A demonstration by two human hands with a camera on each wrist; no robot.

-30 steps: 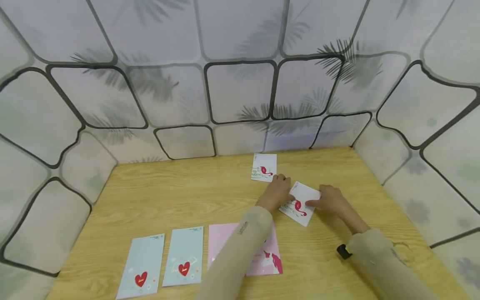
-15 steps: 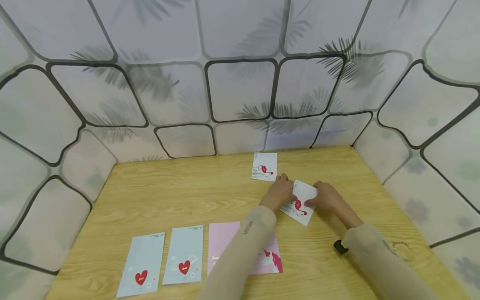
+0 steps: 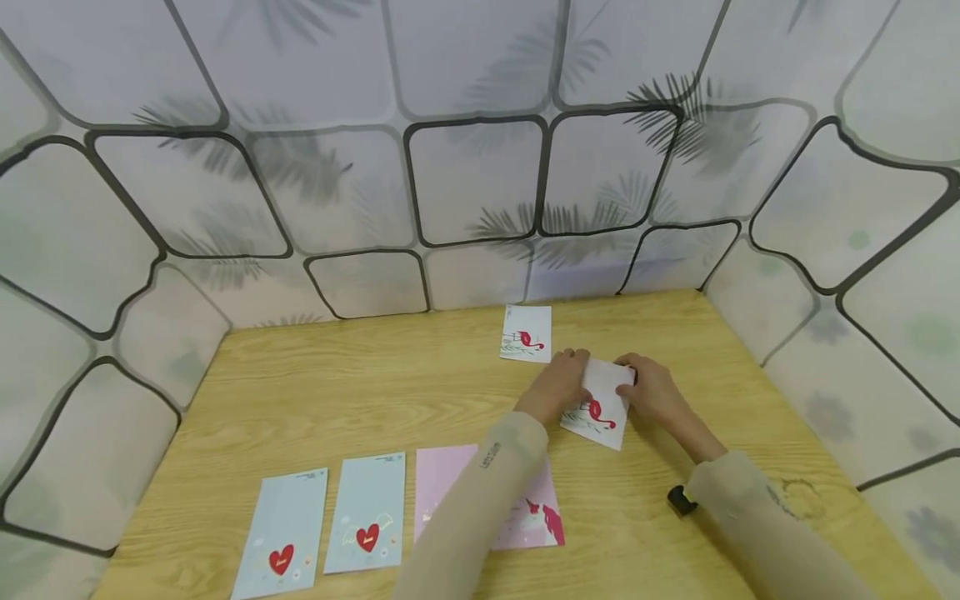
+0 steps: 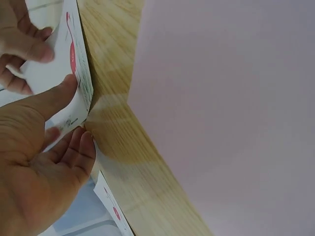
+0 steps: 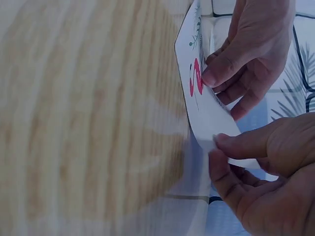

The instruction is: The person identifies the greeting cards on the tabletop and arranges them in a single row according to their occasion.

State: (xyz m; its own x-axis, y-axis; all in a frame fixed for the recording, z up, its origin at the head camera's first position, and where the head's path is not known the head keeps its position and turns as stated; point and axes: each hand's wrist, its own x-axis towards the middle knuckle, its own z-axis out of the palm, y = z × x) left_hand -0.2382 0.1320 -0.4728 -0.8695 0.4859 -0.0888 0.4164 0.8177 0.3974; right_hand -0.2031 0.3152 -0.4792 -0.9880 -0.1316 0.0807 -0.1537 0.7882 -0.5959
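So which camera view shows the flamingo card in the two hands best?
The head view: the whole flamingo card shows between the left hand and right hand. The left wrist view shows only its edge and some print; the right wrist view shows it edge-on, bent.

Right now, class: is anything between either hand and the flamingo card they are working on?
Nothing visible. The left hand and the right hand both already pinch the flamingo card by its edges. The second flamingo card lies apart on the table, beyond the hands.

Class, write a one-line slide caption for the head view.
Both hands pinch a flamingo card above a wooden table.
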